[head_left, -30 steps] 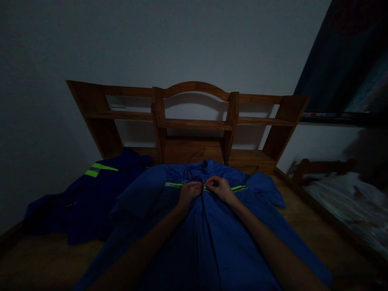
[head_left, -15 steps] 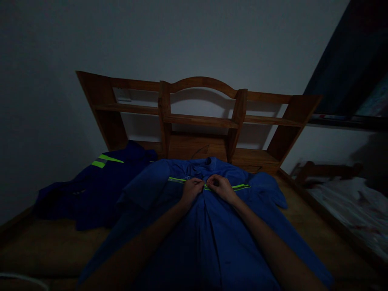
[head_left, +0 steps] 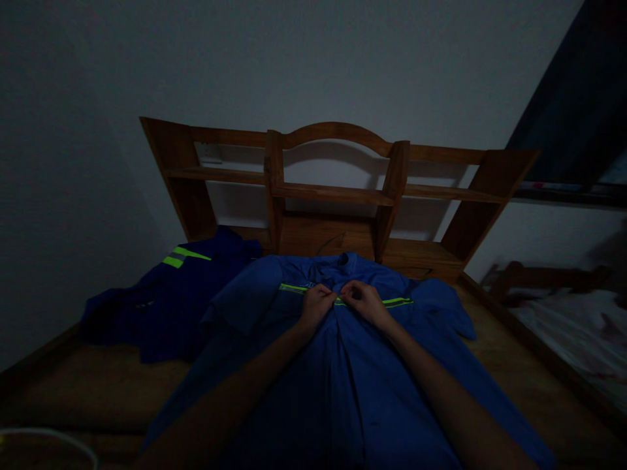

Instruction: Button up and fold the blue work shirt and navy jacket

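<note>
A blue work shirt with a yellow-green reflective stripe across the chest lies spread front-up on a wooden bed surface. My left hand and my right hand meet at the shirt's front opening near the stripe. Both are closed, pinching the two front edges of the fabric together. The room is dim, so small fastenings are hard to make out.
A second dark blue garment with a reflective stripe lies crumpled at the left. A wooden headboard with shelves stands behind the shirt against the wall. Another bed with light bedding is at the right.
The view has shifted left, so everything sits a little further right in the frame. My hands stay pinched at the same spot on the shirt front.
</note>
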`<state>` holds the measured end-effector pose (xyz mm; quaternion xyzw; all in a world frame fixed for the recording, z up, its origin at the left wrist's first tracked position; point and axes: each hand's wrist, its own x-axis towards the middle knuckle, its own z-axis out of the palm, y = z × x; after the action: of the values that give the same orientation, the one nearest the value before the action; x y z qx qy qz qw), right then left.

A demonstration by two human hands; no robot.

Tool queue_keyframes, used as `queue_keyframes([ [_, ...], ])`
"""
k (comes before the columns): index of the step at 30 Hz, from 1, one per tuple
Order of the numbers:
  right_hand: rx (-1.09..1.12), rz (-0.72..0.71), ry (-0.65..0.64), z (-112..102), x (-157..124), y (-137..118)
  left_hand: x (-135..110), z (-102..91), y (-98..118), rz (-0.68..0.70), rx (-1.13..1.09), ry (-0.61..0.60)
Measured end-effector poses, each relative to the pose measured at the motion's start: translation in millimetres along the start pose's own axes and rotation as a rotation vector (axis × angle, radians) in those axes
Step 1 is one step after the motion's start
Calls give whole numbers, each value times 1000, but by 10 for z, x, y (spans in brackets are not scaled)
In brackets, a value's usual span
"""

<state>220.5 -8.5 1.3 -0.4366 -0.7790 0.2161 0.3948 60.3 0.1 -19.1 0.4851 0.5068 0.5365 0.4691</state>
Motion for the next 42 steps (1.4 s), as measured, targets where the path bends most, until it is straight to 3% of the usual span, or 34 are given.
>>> queue_keyframes([
  [16,24,22,-13,0,-7,32,-113,-36,119,-109,-240,-62],
  [29,194,82,-8,53,32,244,-57,-13,89,12,-56,-28],
  [36,209,93,-3,39,33,214,-34,-1,34,111,-80,-101],
  [42,251,111,-18,50,23,230,-32,-14,43,116,-66,-153],
])
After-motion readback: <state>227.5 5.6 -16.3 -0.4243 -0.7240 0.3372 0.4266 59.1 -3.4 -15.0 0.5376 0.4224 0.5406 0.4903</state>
